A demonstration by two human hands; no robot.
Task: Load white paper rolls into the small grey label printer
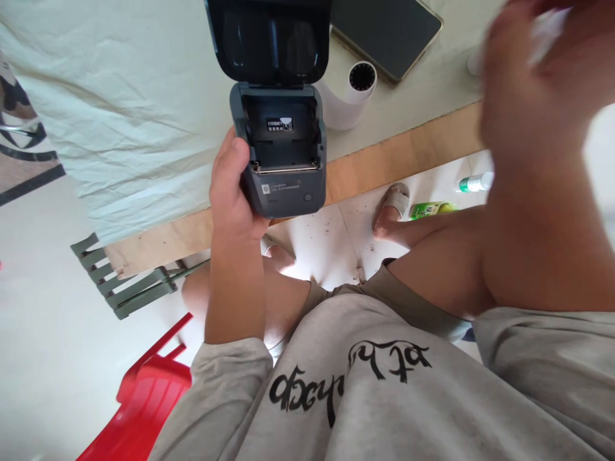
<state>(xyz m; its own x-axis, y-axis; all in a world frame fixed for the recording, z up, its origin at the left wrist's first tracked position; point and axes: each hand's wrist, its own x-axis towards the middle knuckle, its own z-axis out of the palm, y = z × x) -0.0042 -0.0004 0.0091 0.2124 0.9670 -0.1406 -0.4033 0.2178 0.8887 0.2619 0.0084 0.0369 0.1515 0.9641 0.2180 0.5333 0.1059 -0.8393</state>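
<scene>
My left hand (233, 186) grips a small dark grey label printer (283, 189) from its left side, thumb along the edge. The printer's glossy black lid (271, 41) stands open. No paper roll shows in its bay, only a small printed sticker on the inner wall. At the upper right is my right hand (542, 83), raised near the table edge and smeared by motion. A pale patch shows among its fingers, but I cannot make out what it is. Just right of the printer, a white rounded device (343, 102) with a black ribbed disc sits on the table.
A dark phone or tablet (389, 32) lies behind the white device. Pale cloth (134, 128) covers the table, whose wooden edge (408, 150) is bare. Below left are a green folding stool (139, 291) and a red plastic chair (154, 390). A green packet (430, 209) lies on the floor.
</scene>
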